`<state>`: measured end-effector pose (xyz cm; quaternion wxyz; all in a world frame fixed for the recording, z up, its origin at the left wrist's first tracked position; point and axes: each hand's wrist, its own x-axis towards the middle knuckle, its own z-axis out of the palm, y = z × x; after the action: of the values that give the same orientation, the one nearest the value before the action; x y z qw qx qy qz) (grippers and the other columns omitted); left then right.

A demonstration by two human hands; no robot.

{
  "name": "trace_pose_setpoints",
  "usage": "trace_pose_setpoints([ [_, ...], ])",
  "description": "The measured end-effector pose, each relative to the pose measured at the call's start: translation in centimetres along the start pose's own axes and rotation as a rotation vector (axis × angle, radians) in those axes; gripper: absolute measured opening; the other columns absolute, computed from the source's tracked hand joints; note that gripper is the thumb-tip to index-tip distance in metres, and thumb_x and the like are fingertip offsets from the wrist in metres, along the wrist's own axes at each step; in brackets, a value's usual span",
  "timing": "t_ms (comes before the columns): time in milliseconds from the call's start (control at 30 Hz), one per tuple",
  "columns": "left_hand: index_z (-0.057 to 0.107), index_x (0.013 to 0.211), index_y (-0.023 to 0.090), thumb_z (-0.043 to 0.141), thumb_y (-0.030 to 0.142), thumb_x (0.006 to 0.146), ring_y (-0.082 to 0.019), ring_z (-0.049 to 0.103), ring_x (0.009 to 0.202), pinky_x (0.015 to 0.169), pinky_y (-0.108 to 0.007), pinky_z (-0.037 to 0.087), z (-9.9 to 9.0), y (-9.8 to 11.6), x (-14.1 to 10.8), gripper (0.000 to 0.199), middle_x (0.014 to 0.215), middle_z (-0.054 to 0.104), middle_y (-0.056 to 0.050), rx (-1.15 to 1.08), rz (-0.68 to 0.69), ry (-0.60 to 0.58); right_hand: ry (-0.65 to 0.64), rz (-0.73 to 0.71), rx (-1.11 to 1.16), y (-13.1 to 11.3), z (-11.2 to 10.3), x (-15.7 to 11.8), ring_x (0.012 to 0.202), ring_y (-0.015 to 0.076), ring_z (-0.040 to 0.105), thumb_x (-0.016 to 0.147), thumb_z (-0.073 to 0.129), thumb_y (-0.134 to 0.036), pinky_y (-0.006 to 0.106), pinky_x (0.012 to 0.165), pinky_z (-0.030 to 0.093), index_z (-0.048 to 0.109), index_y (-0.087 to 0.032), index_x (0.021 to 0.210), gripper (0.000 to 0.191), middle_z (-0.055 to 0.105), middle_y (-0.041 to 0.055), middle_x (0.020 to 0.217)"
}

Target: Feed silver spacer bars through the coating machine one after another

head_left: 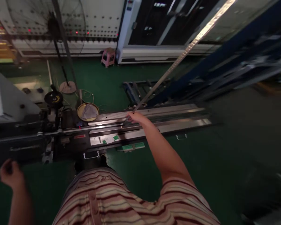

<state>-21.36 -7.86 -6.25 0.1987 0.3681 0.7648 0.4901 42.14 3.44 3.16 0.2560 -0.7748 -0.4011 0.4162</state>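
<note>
Strip is pinched in right hand fingers, over the surface near its far edge. Left hand is held off the near-left edge, fingers curled, gap can't be told. Cloth is held in dish.

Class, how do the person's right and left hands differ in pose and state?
The right hand reaches forward over the long grey metal bed; the left hand hangs off to the side.
The right hand grips a long, thin metal strip; the left hand is loosely curled, with nothing visible in it.
Both are bare.
</note>
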Motion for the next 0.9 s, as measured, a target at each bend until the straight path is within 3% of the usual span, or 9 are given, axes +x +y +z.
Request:
trace_pose_setpoints([
  [67, 0.059, 0.116, 0.032, 0.055, 0.051, 0.083, -0.030, 0.056, 0.132, 0.115, -0.058, 0.041, -1.4, -2.8, -2.1, 0.038, 0.131, 0.066, -0.001, -0.017, -0.014, 0.204, -0.051, -0.001, -0.062, -1.5, 2.4, -0.7, 0.072, 0.0138, 0.068, 0.096, 0.048, -0.028, 0.021, 0.062, 0.051, 0.075, -0.009, 0.100, 0.034, 0.076, 0.0116, 0.087],
  [133, 0.062, 0.112, 0.028, 0.059, 0.053, 0.080, -0.030, 0.063, 0.123, 0.112, -0.054, 0.045, -1.7, -4.8, -3.9, 0.041, 0.122, 0.070, -0.003, -0.048, -0.022, 0.299, -0.107, -0.037, -0.070, -2.6, 4.5, -1.2, 0.069, 0.0139, 0.068, 0.094, 0.047, -0.022, 0.020, 0.061, 0.052, 0.075, -0.009, 0.098, 0.031, 0.075, 0.0101, 0.080],
  [267, 0.065, 0.111, 0.022, 0.064, 0.051, 0.077, -0.027, 0.069, 0.111, 0.107, -0.048, 0.050, -1.5, -7.4, -6.4, 0.045, 0.107, 0.074, -0.007, -0.064, -0.056, 0.233, -0.195, -0.104, -0.084, -3.8, 8.2, -1.6, 0.070, 0.0160, 0.070, 0.091, 0.050, -0.021, 0.023, 0.062, 0.055, 0.075, -0.010, 0.098, 0.029, 0.074, 0.0090, 0.076],
  [467, 0.065, 0.113, 0.017, 0.064, 0.049, 0.081, -0.025, 0.069, 0.106, 0.107, -0.045, 0.049, -1.6, -8.5, -8.5, 0.045, 0.105, 0.072, -0.012, -0.160, -0.110, 0.187, -0.310, -0.288, -0.245, -5.8, 14.0, -1.7, 0.076, 0.0191, 0.073, 0.089, 0.051, -0.027, 0.027, 0.070, 0.056, 0.078, -0.014, 0.096, 0.031, 0.077, 0.0088, 0.083],
  [667, 0.067, 0.110, 0.018, 0.063, 0.050, 0.083, -0.024, 0.070, 0.096, 0.100, -0.041, 0.053, -1.5, -9.8, -9.1, 0.042, 0.100, 0.073, -0.011, -0.194, -0.136, 0.139, -0.355, -0.420, -0.340, -8.9, 20.6, -2.1, 0.076, 0.0178, 0.073, 0.089, 0.051, -0.031, 0.027, 0.075, 0.056, 0.079, -0.016, 0.099, 0.033, 0.077, 0.0062, 0.080],
  [900, 0.068, 0.107, 0.017, 0.067, 0.053, 0.079, -0.025, 0.071, 0.094, 0.093, -0.041, 0.055, -3.9, -11.1, -8.6, 0.046, 0.098, 0.074, -0.011, -0.208, -0.187, 0.151, -0.400, -0.478, -0.363, -13.5, 28.1, -3.7, 0.080, 0.0187, 0.074, 0.089, 0.050, -0.030, 0.028, 0.081, 0.056, 0.080, -0.017, 0.099, 0.034, 0.077, 0.0055, 0.077],
])
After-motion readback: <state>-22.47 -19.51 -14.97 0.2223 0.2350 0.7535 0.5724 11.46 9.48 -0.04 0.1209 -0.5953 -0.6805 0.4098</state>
